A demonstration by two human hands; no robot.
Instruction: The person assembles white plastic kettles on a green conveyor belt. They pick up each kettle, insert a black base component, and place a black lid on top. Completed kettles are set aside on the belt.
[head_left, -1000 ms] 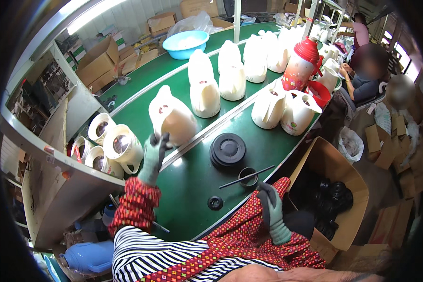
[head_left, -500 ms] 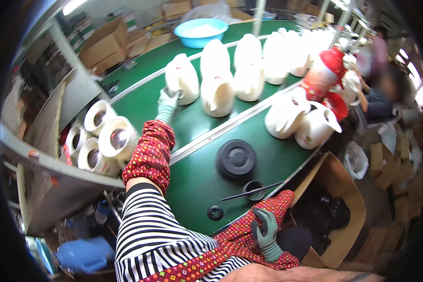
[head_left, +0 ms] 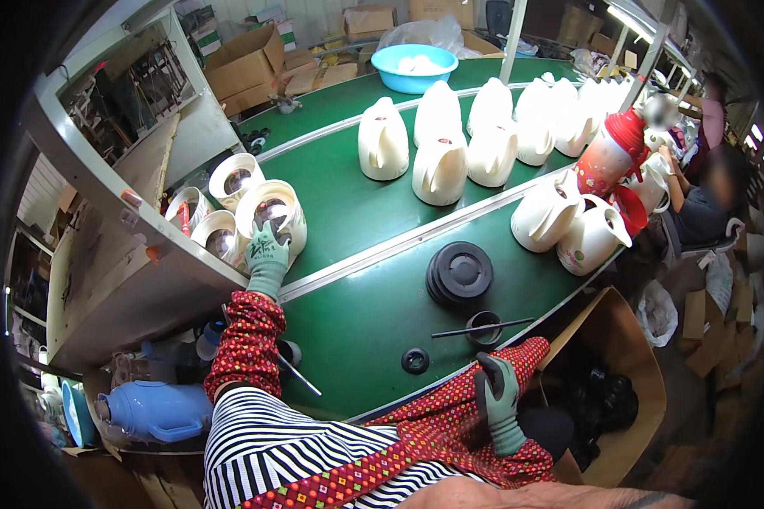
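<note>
My left hand (head_left: 268,254), in a grey-green glove, has its fingers over the near rim of a white thermos jug (head_left: 294,222) whose round open end shows a shiny inner liner. Close by on the left are more white jugs with open ends, a red object (head_left: 184,219) showing in one of them. Low at the right, in front of my body, my gloved right hand (head_left: 501,399) is held with fingers loosely curved and apart, nothing visible in it. Nearest to it on the green bench lie a black ring (head_left: 485,329), a thin dark rod (head_left: 450,334) and a small black disc (head_left: 415,360).
Black round lids (head_left: 460,271) sit mid-bench. White jugs (head_left: 440,170) line the green belt; red-and-white jug (head_left: 603,161) stands right. A blue basin (head_left: 414,69) is at the back. An open carton (head_left: 645,424) with black parts is right, a blue jug (head_left: 157,411) lower left. Another person sits far right.
My left hand has left the standing white jug on the belt and come back to the open-ended jug at the left. The view has shifted left; my right hand stays low.
</note>
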